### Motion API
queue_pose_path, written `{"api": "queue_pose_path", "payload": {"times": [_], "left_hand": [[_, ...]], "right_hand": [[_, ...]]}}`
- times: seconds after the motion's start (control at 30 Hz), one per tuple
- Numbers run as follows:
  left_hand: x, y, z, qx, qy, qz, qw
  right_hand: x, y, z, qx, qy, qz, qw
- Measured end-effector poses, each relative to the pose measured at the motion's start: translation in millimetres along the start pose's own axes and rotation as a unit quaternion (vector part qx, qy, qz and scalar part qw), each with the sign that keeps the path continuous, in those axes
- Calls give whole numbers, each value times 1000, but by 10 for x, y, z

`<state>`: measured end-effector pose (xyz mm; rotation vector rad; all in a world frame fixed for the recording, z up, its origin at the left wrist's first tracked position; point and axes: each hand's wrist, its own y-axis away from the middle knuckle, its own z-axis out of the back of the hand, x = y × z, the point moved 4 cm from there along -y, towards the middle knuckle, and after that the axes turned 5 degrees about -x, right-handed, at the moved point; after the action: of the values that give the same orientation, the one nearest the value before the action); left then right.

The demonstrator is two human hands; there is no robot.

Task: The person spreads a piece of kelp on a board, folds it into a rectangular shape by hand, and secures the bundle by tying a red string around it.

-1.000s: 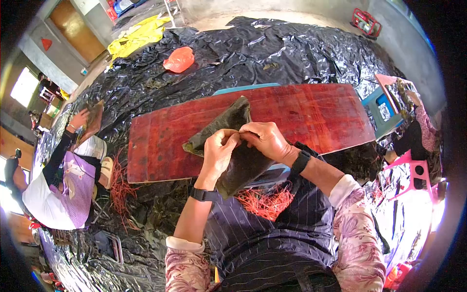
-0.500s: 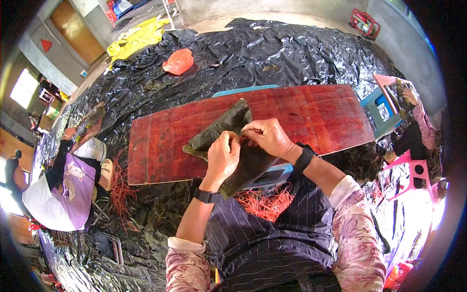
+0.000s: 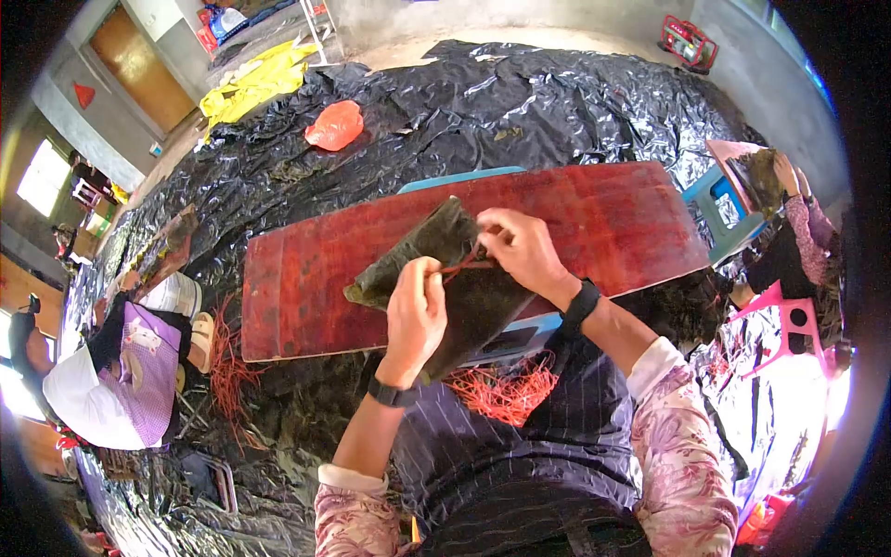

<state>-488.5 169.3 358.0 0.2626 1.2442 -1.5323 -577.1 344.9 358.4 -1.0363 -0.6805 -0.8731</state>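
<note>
A folded bundle of dark green, kelp-like sheet [image 3: 418, 260] lies across the reddish-brown wooden board [image 3: 306, 269], its near part reaching over the front edge toward my lap. Over the middle of the bundle, a thin red string [image 3: 457, 269] stretches between my two hands. My left hand [image 3: 418, 320] pinches one end between thumb and fingers, above the bundle's near side. The fingers of my right hand [image 3: 529, 249] are closed on the string just right of the bundle's upper fold. A heap of similar red strings [image 3: 501, 390] rests on my lap.
Black plastic sheeting [image 3: 538, 102] covers the floor. An orange-red plastic bag [image 3: 335, 126] lies beyond the board. A co-worker's hands [image 3: 789, 174] rest by a dark sheet on a small table at right; another person in a purple apron [image 3: 148, 371] sits at left. A pink stool [image 3: 794, 330] stands right.
My hands have drawn apart, and a length of red string now shows between them. My left hand is slightly lower. At right, the co-worker's hands have moved.
</note>
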Motion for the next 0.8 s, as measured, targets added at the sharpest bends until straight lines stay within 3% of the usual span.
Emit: {"api": "queue_pose_path", "payload": {"times": [0.07, 0.13, 0.2, 0.27, 0.33, 0.43, 0.6, 0.67, 0.73, 0.8], "left_hand": [[-140, 3, 215, -28, -15, -1, 999], [-217, -24, 359, -36, -87, -77, 993], [-150, 24, 340, 1, -102, -64, 993], [-126, 54, 213, 68, -175, -100, 977], [21, 139, 131, 118, -197, -79, 970], [162, 184, 109, 147, -242, -40, 958], [151, 178, 118, 143, -244, -37, 958], [149, 193, 105, 138, -247, -42, 958], [141, 187, 102, 134, -249, -45, 958], [146, 199, 106, 133, -253, -48, 957]], "right_hand": [[194, 73, 233, -147, 71, 23, 986], [213, 172, 266, -124, 98, 17, 987], [383, 286, 110, -69, 238, 232, 941], [353, 411, -113, 72, 304, 209, 927], [153, 549, -270, 158, 394, 189, 886], [107, 487, -179, 178, 431, 183, 866], [-15, 499, -5, 168, 413, 168, 879], [-39, 505, 94, 134, 441, 85, 883], [60, 506, 159, 92, 431, 84, 893], [302, 525, 116, 99, 391, 161, 901]]}}
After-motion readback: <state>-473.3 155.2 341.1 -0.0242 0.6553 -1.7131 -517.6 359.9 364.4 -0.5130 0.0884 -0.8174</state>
